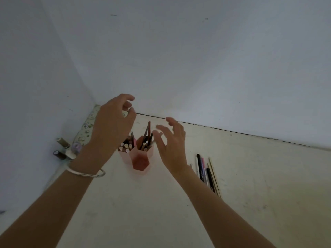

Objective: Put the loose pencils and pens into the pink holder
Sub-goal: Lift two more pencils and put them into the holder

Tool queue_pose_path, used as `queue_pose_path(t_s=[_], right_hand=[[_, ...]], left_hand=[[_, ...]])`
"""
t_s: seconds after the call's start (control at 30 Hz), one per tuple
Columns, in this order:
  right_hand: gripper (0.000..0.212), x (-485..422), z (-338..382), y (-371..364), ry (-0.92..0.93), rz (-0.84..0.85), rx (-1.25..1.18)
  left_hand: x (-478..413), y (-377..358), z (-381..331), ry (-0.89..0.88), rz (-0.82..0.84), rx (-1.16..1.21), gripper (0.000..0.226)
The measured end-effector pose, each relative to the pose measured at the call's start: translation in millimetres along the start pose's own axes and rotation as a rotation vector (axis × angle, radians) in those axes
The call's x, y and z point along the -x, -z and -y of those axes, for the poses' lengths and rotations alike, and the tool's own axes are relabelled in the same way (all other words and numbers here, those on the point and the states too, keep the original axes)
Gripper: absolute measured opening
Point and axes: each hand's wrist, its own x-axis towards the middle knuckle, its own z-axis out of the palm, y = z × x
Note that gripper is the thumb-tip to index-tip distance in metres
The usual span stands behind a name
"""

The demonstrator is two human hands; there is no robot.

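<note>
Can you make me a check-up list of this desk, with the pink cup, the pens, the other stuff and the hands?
Surface: pale table, a bit scuffed, pushed into a corner.
Job's things: pink holder stands upright with pencils in its compartments; loose pens and pencils lie side by side on the table beside the right forearm.
Clutter: small bottles in the corner by a flowery cloth.
Hands: left hand and right hand both open and empty, raised on either side of the holder; a bracelet on the left wrist.
Cables: nothing seen.
Surroundings: plain white walls.
</note>
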Motion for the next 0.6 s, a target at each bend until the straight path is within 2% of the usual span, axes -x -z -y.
queue_pose_path(t_s=[0.1,0.2,0.3,0.37,0.47,0.6], right_hand=[[0.032,-7.2,-10.8,24.6,-0.056,-0.181,-0.021],[0.025,-20.2,-34.8,62.4,-0.186,-0.291,-0.063],[0.021,-12.5,-59.8,101.9,-0.300,-0.312,-0.071],[0.023,0.7,-77.9,125.9,-0.348,-0.310,-0.021],[0.026,20.8,-103.1,155.6,-0.415,-0.294,0.015],[0.025,44.1,-125.2,173.7,-0.529,-0.264,0.031]], left_hand=[[12.2,-26.1,-26.5,-0.055,-0.006,0.135,0.025],[37.2,-84.4,-49.1,-0.070,0.178,0.149,0.017],[68.6,-153.4,-55.0,0.023,0.488,-0.023,0.020],[85.5,-186.8,-49.7,0.117,0.621,-0.156,0.030],[105.1,-215.3,-43.8,0.221,0.698,-0.271,0.046],[111.4,-230.4,-45.9,0.170,0.707,-0.309,0.038]])
